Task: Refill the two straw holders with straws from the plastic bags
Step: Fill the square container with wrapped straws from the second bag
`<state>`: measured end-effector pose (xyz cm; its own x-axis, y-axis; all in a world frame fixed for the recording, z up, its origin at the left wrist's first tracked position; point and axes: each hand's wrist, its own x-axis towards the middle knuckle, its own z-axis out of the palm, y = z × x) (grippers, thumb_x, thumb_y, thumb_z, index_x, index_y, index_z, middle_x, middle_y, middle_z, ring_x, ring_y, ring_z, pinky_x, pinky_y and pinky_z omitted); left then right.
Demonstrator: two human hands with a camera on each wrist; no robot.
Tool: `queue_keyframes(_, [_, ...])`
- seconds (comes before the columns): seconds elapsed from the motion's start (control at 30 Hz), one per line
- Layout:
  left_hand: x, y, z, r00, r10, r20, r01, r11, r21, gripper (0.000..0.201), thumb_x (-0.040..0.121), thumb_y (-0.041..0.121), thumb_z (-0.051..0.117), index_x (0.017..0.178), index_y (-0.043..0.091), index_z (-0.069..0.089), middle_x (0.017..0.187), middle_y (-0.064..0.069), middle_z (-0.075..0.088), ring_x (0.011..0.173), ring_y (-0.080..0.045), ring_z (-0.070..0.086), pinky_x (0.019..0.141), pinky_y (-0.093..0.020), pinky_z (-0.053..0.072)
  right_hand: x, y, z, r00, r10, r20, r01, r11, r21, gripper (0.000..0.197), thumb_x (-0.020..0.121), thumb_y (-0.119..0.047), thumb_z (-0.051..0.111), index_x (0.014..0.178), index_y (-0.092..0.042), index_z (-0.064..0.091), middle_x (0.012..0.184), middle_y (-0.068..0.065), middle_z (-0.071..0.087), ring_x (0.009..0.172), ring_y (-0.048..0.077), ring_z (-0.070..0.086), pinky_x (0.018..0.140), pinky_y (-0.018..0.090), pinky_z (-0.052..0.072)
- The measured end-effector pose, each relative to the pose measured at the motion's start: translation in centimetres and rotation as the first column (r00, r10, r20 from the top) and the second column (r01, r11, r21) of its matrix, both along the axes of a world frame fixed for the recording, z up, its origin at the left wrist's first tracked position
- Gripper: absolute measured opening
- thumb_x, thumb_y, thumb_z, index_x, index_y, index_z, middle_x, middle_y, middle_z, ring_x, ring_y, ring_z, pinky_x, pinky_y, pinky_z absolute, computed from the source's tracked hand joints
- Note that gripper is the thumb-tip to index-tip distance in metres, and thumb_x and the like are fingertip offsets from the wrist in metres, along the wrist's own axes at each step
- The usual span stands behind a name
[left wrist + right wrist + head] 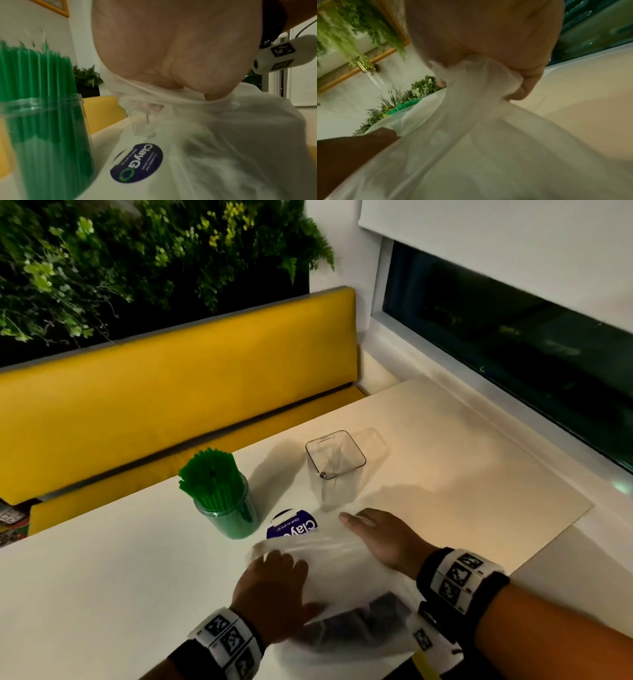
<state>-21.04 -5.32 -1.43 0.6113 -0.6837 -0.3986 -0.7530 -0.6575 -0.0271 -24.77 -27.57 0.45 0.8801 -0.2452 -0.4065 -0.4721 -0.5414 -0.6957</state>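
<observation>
A translucent plastic bag (346, 573) lies on the white table (102, 577), with dark straws (363, 621) showing through its near end. My left hand (274, 570) pinches the bag's far edge on the left, and the left wrist view shows the plastic (231, 142) bunched under the fingers (193, 89). My right hand (370, 529) grips the same edge on the right, fingers (527, 86) curled round gathered plastic (471, 128). Beyond the hands stand a round holder (226, 515) full of green straws (209, 477) and an empty clear square holder (335, 467).
A blue round label (293, 527) on white plastic lies between the round holder and the bag. A yellow bench (171, 392) runs behind the table, under a plant wall (137, 251). A dark window (513, 337) and its sill border the right side.
</observation>
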Motion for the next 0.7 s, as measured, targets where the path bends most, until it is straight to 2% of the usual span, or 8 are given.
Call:
queue_keyframes(0.07, [1.1, -0.2, 1.0, 0.997, 0.005, 0.083, 0.003, 0.995, -0.102, 0.074, 0.085, 0.075, 0.036, 0.137, 0.023, 0.043, 0.129, -0.003, 0.055, 0.118, -0.028, 0.054, 0.103, -0.047, 0.041, 0.1, -0.2, 0.6, 0.998, 0.059, 0.003, -0.059, 0.998, -0.034, 0.078, 0.076, -0.084, 0.043, 0.088, -0.010, 0.066, 0.090, 0.011, 0.068, 0.088, 0.024, 0.064, 0.085, 0.041, 0.048])
queue_keyframes(0.2, [0.8, 1.1, 0.9, 0.991, -0.078, 0.112, 0.103, 0.968, -0.230, 0.044, 0.083, 0.052, 0.054, 0.113, 0.024, 0.068, 0.090, -0.001, 0.066, 0.069, -0.026, 0.067, 0.052, -0.040, 0.056, -0.3, -1.2, 1.0, 0.997, 0.013, 0.070, -0.011, 1.000, -0.024, 0.070, 0.066, -0.081, 0.062, 0.065, -0.010, 0.059, 0.057, 0.005, 0.056, 0.055, 0.010, 0.050, 0.062, 0.041, 0.041])
queue_keyframes(0.3, [-0.4, 2.7, -1.9, 0.985, -0.174, 0.011, 0.174, 0.985, 0.007, 0.060, 0.063, 0.060, 0.069, 0.112, 0.026, 0.071, 0.099, -0.001, 0.070, 0.079, -0.024, 0.071, 0.065, -0.040, 0.062, -0.5, -0.7, 0.4, 0.996, 0.091, -0.019, -0.089, 0.990, 0.108, 0.034, 0.077, -0.060, 0.071, 0.061, -0.031, 0.063, 0.055, -0.018, 0.062, 0.053, -0.004, 0.055, 0.061, 0.020, 0.040])
queue_keyframes(0.37, [-0.6, 2.5, -2.4, 0.979, -0.202, 0.005, 0.201, 0.977, 0.075, 0.081, 0.054, 0.070, 0.075, 0.121, 0.025, 0.069, 0.107, -0.004, 0.072, 0.088, -0.025, 0.072, 0.077, -0.045, 0.061, -0.5, -0.2, 0.0, 0.981, 0.161, -0.108, -0.136, 0.969, 0.208, 0.021, 0.074, -0.049, 0.079, 0.076, -0.032, 0.067, 0.069, -0.017, 0.069, 0.064, -0.006, 0.061, 0.064, 0.014, 0.046])
queue_keyframes(0.43, [-0.6, 0.8, -0.6, 0.989, -0.133, -0.064, 0.138, 0.987, 0.078, 0.068, 0.078, 0.063, 0.061, 0.132, 0.020, 0.060, 0.117, -0.009, 0.067, 0.102, -0.032, 0.067, 0.094, -0.054, 0.050, -0.2, -0.3, -1.4, 0.988, 0.141, -0.058, -0.128, 0.974, 0.185, 0.022, 0.071, -0.038, 0.081, 0.086, -0.031, 0.067, 0.080, -0.011, 0.072, 0.072, 0.001, 0.065, 0.070, 0.021, 0.053])
queue_keyframes(0.5, [-1.0, -1.3, 0.3, 0.989, -0.146, -0.024, 0.146, 0.989, -0.005, 0.042, 0.088, 0.045, 0.042, 0.108, 0.020, 0.070, 0.096, -0.006, 0.072, 0.085, -0.029, 0.071, 0.084, -0.050, 0.054, 0.2, -0.5, -2.5, 0.999, 0.032, 0.011, -0.033, 0.991, 0.129, 0.020, 0.075, -0.036, 0.074, 0.091, -0.030, 0.063, 0.084, -0.005, 0.071, 0.077, 0.012, 0.066, 0.076, 0.037, 0.056])
queue_keyframes(0.57, [-1.1, -3.0, 0.0, 0.991, -0.089, -0.096, 0.066, 0.973, -0.220, 0.037, 0.089, 0.038, 0.036, 0.095, 0.026, 0.071, 0.089, 0.003, 0.072, 0.077, -0.018, 0.072, 0.075, -0.041, 0.060, 0.5, -0.3, -2.9, 0.999, -0.002, 0.043, -0.003, 0.994, 0.109, 0.019, 0.086, -0.044, 0.066, 0.099, -0.034, 0.056, 0.095, -0.008, 0.068, 0.089, 0.013, 0.066, 0.079, 0.033, 0.053])
queue_keyframes(0.7, [0.4, -5.1, -1.7, 0.884, 0.119, -0.453, -0.371, 0.768, -0.522, 0.032, 0.098, 0.037, 0.040, 0.115, 0.031, 0.066, 0.120, 0.007, 0.067, 0.115, -0.015, 0.059, 0.108, -0.038, 0.043, 0.7, 1.0, -2.4, 0.993, 0.040, 0.112, -0.052, 0.993, 0.110, 0.043, 0.084, -0.065, 0.056, 0.117, -0.037, 0.052, 0.115, -0.018, 0.064, 0.106, -0.001, 0.060, 0.094, 0.029, 0.048])
